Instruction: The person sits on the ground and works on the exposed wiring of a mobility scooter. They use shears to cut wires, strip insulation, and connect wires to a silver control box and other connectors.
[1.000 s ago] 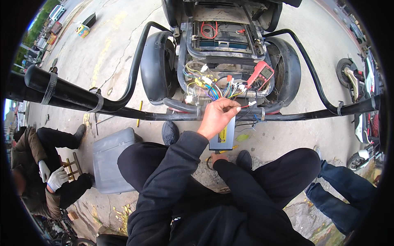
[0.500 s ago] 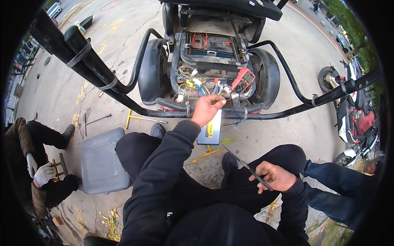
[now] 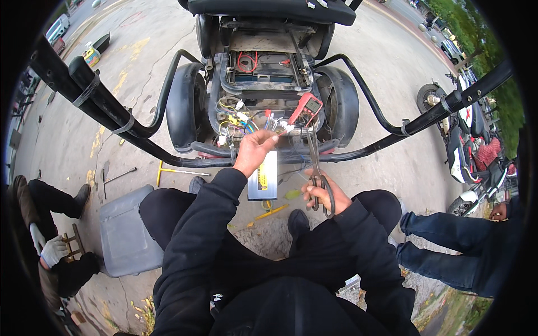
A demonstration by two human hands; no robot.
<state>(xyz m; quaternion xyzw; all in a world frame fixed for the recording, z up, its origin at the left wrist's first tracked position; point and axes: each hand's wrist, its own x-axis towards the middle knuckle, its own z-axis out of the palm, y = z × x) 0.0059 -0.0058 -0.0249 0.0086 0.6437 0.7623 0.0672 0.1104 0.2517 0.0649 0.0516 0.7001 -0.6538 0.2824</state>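
My left hand [image 3: 256, 150] is pinched on what looks like a thin wire, at the near edge of a vehicle's exposed wiring [image 3: 246, 119]. Below that hand hangs or rests a silver box with a yellow label [image 3: 270, 171]; what supports it is hidden. In my right hand [image 3: 323, 192] is a pair of scissors [image 3: 313, 150], blades pointing away from me toward the frame, fingers around the loop handles. A red multimeter [image 3: 306, 108] lies on the vehicle just beyond the blades. White connectors [image 3: 242, 116] sit among the coloured wires.
A black tubular bar [image 3: 364, 152] curves across in front of me. A grey plastic cover [image 3: 130, 232] and a yellow-handled T-wrench [image 3: 159, 172] lie on the ground at left. A gloved person [image 3: 53, 252] sits at left; another person's legs [image 3: 448, 246] are at right, near parked motorcycles [image 3: 465, 151].
My right hand has moved up and left, swinging the scissors upright beside the wiring. My left hand keeps its pinch. The whole view has shifted slightly.
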